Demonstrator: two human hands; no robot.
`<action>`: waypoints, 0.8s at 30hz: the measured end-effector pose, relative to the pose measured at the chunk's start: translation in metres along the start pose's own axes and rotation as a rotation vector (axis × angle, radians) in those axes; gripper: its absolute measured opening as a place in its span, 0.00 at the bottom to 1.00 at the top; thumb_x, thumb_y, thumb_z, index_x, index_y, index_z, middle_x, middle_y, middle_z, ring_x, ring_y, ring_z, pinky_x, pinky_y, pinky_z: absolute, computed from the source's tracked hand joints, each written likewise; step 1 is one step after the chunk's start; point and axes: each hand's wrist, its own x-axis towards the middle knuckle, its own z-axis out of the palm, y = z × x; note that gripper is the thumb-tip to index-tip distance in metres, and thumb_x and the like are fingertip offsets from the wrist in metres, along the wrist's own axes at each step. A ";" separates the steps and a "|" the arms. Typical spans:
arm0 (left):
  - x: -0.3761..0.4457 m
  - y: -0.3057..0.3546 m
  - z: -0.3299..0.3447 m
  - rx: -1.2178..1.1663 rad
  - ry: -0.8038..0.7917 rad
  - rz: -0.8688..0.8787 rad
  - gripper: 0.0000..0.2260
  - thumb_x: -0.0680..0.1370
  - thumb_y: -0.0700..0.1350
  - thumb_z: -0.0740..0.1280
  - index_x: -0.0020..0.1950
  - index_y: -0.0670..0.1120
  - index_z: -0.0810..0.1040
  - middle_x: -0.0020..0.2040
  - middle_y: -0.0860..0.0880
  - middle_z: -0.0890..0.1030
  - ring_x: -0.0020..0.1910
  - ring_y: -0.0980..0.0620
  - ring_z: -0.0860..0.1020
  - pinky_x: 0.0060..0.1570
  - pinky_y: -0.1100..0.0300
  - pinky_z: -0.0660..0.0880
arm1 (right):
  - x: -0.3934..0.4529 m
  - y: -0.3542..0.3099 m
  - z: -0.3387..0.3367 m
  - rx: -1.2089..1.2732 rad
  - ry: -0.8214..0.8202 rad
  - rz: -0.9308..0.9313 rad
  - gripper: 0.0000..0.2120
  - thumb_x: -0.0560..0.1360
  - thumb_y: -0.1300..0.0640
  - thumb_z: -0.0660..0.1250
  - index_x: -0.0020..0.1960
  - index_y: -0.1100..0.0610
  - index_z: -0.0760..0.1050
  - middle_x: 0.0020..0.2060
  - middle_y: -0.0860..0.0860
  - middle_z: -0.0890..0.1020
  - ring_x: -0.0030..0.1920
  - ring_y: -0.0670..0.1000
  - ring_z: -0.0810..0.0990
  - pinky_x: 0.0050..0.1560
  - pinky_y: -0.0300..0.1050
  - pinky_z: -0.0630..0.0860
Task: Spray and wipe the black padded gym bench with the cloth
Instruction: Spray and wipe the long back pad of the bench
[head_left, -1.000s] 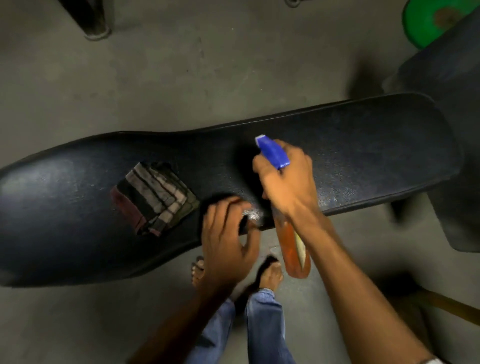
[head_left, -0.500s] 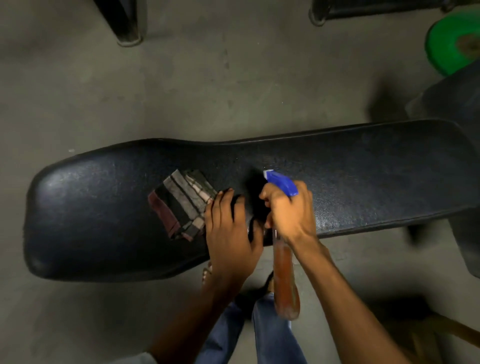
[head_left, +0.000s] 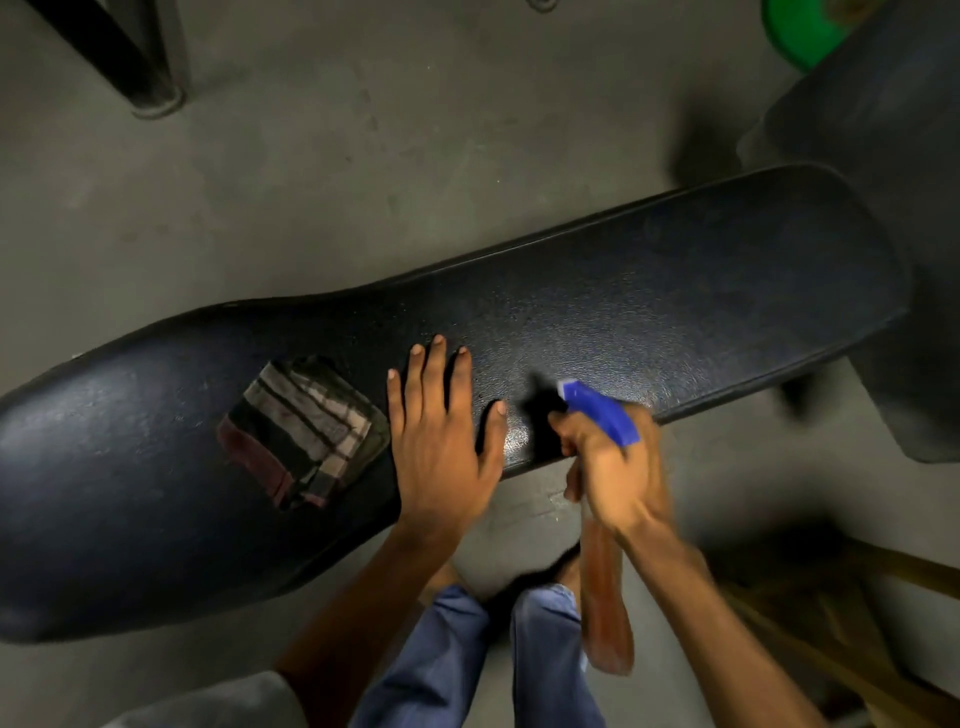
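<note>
Beside cloth (head_left: 304, 431), left hand (head_left: 441, 431) flat.

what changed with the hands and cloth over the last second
The left hand has opened from a curled pose at the bench's near edge to lie flat on the pad, fingers spread, just right of the cloth. Nothing was picked up or let go. The right hand still grips the spray bottle, nozzle toward the pad. The cloth still lies folded on the bench, unheld.
</note>
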 end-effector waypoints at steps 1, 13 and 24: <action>0.000 0.000 0.000 -0.001 0.011 0.003 0.28 0.85 0.57 0.61 0.81 0.43 0.68 0.84 0.42 0.64 0.85 0.40 0.58 0.83 0.37 0.54 | -0.004 0.004 -0.002 -0.021 0.004 -0.001 0.19 0.70 0.48 0.69 0.34 0.64 0.72 0.23 0.64 0.74 0.18 0.51 0.74 0.26 0.40 0.70; 0.010 0.043 0.011 0.014 0.009 0.048 0.29 0.82 0.57 0.62 0.79 0.43 0.70 0.84 0.40 0.64 0.84 0.38 0.62 0.82 0.34 0.54 | 0.037 -0.002 -0.019 0.068 0.029 -0.075 0.21 0.70 0.45 0.69 0.34 0.64 0.71 0.22 0.56 0.73 0.24 0.62 0.78 0.32 0.53 0.75; 0.038 0.090 0.025 0.019 -0.017 0.015 0.29 0.80 0.53 0.63 0.78 0.42 0.70 0.82 0.41 0.67 0.83 0.40 0.62 0.82 0.34 0.55 | 0.060 0.020 -0.079 0.126 0.198 -0.029 0.20 0.71 0.48 0.71 0.34 0.64 0.73 0.29 0.66 0.77 0.23 0.63 0.79 0.31 0.53 0.74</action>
